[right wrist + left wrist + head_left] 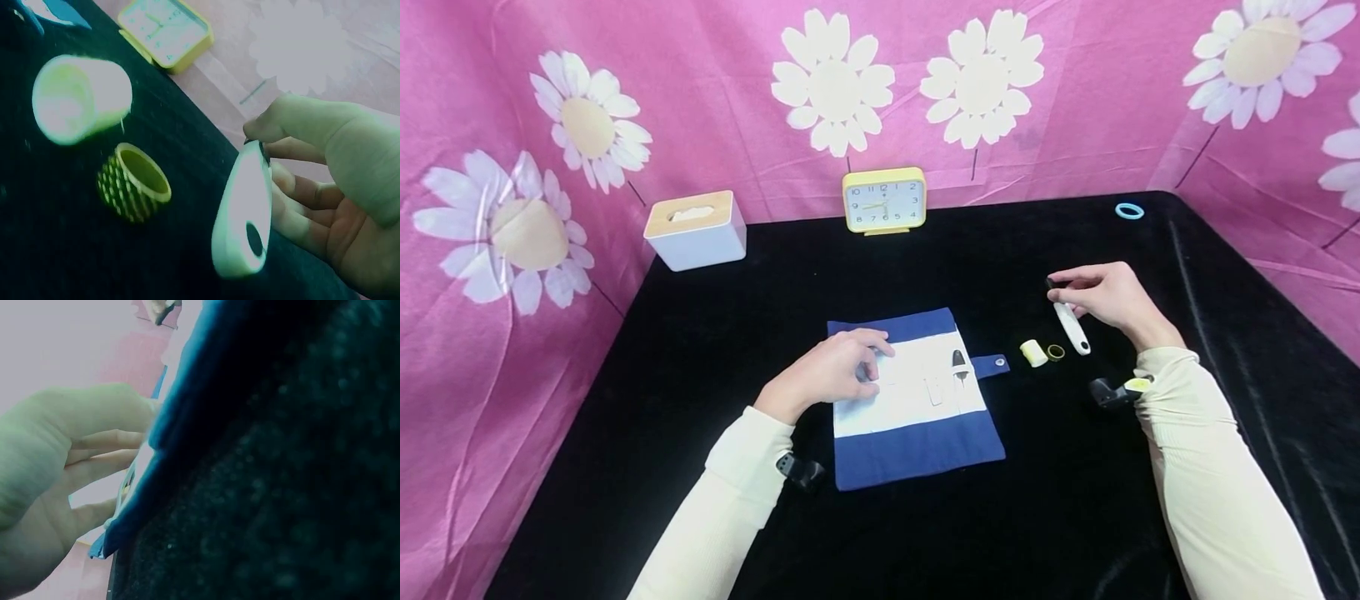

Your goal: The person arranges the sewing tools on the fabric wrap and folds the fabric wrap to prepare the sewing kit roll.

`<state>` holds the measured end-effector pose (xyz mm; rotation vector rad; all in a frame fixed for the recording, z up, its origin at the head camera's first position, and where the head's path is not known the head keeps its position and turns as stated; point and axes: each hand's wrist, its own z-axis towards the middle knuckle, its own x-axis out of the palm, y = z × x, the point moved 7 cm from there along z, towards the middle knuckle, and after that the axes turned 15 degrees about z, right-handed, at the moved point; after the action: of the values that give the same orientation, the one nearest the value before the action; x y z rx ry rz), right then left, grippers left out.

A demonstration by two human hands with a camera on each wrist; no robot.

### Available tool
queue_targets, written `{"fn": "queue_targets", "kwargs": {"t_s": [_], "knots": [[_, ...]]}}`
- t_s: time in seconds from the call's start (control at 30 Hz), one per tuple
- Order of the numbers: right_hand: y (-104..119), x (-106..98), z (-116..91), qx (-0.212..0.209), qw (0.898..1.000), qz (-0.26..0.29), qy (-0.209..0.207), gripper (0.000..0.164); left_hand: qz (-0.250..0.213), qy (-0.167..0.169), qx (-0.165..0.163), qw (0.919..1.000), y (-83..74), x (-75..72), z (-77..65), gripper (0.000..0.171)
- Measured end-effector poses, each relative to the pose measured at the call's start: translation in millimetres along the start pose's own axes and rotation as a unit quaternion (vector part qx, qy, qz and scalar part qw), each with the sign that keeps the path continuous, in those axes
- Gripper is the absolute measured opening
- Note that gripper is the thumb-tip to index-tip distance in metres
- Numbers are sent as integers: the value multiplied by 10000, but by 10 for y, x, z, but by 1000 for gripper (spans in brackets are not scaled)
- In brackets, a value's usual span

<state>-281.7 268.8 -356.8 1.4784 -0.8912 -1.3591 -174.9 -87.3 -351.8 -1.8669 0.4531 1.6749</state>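
Note:
An unfolded navy-and-white cloth pouch [917, 450] lies flat in the middle of the black-covered table. My left hand [831, 371] is over its left side, fingers loosely bent and touching the cloth; the left wrist view shows that hand [75, 456] at the pouch's edge [187, 394]. A dark-handled pointed tool [958, 360] sits in a strap of the pouch. To the right, my right hand [1108, 300] pinches the black end of a slim white-handled tool [244, 212], its holed end hanging downward. A pale yellow thread spool [112, 94] and a dimpled gold thimble ring [134, 187] lie beside it.
A yellow alarm clock [884, 200] stands at the table's back edge, with a tissue box [700, 242] at the back left. A light-blue ring [1129, 211] lies at the far right. The pouch's snap tab [991, 365] points toward the spool. Pink flowered cloth surrounds the table.

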Motion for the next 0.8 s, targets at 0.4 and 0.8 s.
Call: {"fn": "queue_targets", "kwargs": {"t_s": [0.4,0.8], "knots": [[374,492,34,-71,9986,517,43,44,-252,-61,-118,9996,71,-18,-8,6],[575,1182,25,229,9979,271,540,44,-237,-54,-170,9996,88,23,14,10]]}}
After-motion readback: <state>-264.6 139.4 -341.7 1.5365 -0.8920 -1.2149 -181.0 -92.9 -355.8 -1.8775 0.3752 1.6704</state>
